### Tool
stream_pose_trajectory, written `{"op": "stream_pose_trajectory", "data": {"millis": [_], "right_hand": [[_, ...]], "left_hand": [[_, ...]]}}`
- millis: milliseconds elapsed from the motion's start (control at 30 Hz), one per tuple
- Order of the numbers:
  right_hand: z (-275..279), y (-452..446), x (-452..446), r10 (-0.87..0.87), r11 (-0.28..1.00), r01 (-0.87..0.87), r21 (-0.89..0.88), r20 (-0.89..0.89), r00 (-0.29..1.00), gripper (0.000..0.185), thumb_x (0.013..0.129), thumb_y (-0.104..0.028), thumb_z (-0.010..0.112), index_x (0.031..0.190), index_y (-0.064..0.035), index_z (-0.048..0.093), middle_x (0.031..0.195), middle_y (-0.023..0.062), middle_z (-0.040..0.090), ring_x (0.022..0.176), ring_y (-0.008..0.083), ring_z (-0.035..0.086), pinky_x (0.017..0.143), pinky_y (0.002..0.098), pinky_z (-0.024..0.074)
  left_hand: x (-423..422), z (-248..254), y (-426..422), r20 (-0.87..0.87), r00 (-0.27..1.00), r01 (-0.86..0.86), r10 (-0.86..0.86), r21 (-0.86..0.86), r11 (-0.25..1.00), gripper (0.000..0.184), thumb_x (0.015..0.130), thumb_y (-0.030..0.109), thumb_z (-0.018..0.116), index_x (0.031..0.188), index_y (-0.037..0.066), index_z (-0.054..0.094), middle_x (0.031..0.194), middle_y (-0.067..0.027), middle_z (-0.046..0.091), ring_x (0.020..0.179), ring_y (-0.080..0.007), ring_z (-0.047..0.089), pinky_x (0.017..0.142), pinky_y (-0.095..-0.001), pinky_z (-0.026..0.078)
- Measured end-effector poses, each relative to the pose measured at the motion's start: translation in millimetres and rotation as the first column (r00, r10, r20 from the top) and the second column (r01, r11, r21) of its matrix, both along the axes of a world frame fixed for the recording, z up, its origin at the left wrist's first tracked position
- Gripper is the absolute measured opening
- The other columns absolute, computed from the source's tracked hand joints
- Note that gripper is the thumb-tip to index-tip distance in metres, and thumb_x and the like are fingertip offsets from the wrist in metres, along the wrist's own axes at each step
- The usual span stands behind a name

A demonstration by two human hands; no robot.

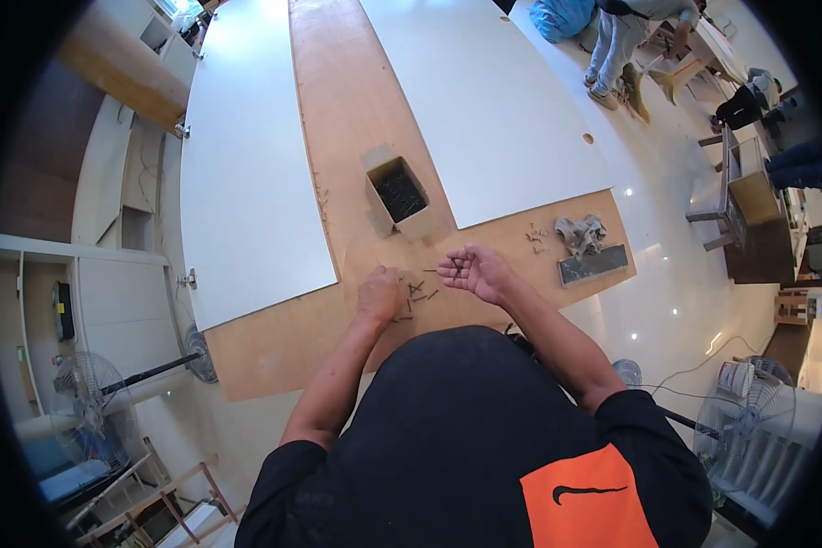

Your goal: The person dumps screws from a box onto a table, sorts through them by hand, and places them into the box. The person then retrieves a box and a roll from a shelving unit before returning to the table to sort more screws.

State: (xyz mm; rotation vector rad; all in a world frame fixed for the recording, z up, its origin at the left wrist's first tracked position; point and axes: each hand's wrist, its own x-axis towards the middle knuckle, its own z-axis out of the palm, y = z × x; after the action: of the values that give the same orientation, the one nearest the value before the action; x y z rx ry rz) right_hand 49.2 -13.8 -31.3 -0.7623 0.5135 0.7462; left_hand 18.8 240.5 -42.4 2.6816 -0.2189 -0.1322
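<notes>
Several dark screws (416,290) lie scattered on the brown wooden board (274,352). My left hand (381,294) is at the left edge of these screws, its fingers curled down toward the board; what they hold, if anything, is hidden. To the right, my right hand (473,272) is turned palm up with a few dark screws resting in its cupped fingers. Beyond both hands stands an open cardboard box (416,226) with many dark screws inside.
White panels (247,183) lie on the board at left and right. A crumpled grey cloth (581,235), a dark grey block (594,265) and small bits are at the right corner. Fans (747,411) stand on both sides. A person (612,46) stands at the upper right.
</notes>
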Motion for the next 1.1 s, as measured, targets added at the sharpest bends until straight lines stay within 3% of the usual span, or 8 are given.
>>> {"op": "stream_pose_trajectory", "data": {"millis": [100,200,333,400,533,633,833,1100], "right_hand": [[40,3,15,0.005,0.991,-0.044,0.127,0.292,0.956,0.040,0.103,-0.032,0.052,0.122,0.0027,0.059,0.115,0.0176,0.067,0.109,0.0305,0.066,0.098,0.0488,0.0520],[122,33,47,-0.040,0.999,0.051,-0.011,0.467,0.884,0.038,0.105,-0.029,0.048,0.122,0.0026,0.061,0.120,0.0150,0.067,0.115,0.0260,0.063,0.099,0.0427,0.0517],[123,51,62,0.461,0.624,0.451,-0.638,0.767,0.447,0.032,0.097,-0.021,0.062,0.119,0.0018,0.065,0.118,0.0151,0.068,0.113,0.0306,0.063,0.096,0.0406,0.0515],[105,39,37,0.741,0.347,0.742,-0.573,0.653,0.157,0.032,0.091,-0.017,0.069,0.118,0.0004,0.066,0.117,0.0165,0.068,0.110,0.0339,0.063,0.094,0.0402,0.0517],[46,25,-17,0.877,0.306,0.311,-0.900,0.393,0.275,0.030,0.086,-0.014,0.071,0.114,-0.0033,0.068,0.106,0.0151,0.067,0.100,0.0351,0.064,0.085,0.0410,0.0534],[7,31,-20,0.904,0.281,0.378,-0.882,0.375,0.203,0.019,0.087,-0.012,0.067,0.103,-0.0035,0.069,0.095,0.0128,0.064,0.094,0.0328,0.064,0.080,0.0425,0.0529],[-26,35,-12,0.976,0.156,0.468,-0.870,0.210,0.065,0.007,0.081,-0.011,0.063,0.085,-0.0057,0.063,0.090,0.0117,0.060,0.090,0.0317,0.061,0.080,0.0431,0.0516],[-20,31,-21,0.952,0.300,0.378,-0.876,0.300,-0.061,0.010,0.081,-0.011,0.061,0.089,-0.0059,0.060,0.094,0.0136,0.060,0.092,0.0322,0.061,0.080,0.0428,0.0510]], "left_hand": [[14,57,-14,0.142,0.988,-0.024,0.055,-0.215,0.976,0.014,0.086,0.018,0.068,0.084,0.004,0.066,0.091,-0.0162,0.066,0.082,-0.0355,0.067,0.071,-0.0475,0.053],[57,113,-25,0.245,0.963,0.004,0.111,-0.426,0.905,0.012,0.085,0.015,0.070,0.087,0.004,0.066,0.091,-0.0158,0.066,0.082,-0.0350,0.066,0.071,-0.0469,0.052],[75,120,-17,0.417,0.895,0.019,0.157,-0.389,0.921,0.013,0.086,0.014,0.070,0.092,0.003,0.067,0.085,-0.0153,0.066,0.076,-0.0338,0.066,0.065,-0.0431,0.052],[54,100,-2,0.397,0.911,0.012,0.111,-0.296,0.955,0.014,0.087,0.016,0.070,0.093,0.004,0.067,0.085,-0.0148,0.066,0.078,-0.0338,0.066,0.065,-0.0434,0.053],[-14,36,21,0.147,0.989,0.026,-0.011,-0.097,0.995,0.012,0.087,0.017,0.068,0.090,0.005,0.066,0.085,-0.0140,0.064,0.081,-0.0341,0.066,0.067,-0.0453,0.054],[-38,13,18,-0.039,0.998,0.043,-0.044,-0.003,0.999,0.009,0.091,0.012,0.058,0.092,0.006,0.065,0.091,-0.0146,0.063,0.087,-0.0351,0.066,0.073,-0.0475,0.055],[-45,-11,22,0.112,0.986,0.122,-0.122,0.007,0.993,0.006,0.090,0.009,0.055,0.089,0.005,0.060,0.090,-0.0153,0.061,0.080,-0.0355,0.066,0.069,-0.0459,0.055],[-36,-6,4,0.168,0.985,0.064,-0.048,-0.089,0.994,0.007,0.087,0.010,0.059,0.090,0.005,0.059,0.090,-0.0160,0.061,0.079,-0.0357,0.066,0.069,-0.0460,0.056]]}}
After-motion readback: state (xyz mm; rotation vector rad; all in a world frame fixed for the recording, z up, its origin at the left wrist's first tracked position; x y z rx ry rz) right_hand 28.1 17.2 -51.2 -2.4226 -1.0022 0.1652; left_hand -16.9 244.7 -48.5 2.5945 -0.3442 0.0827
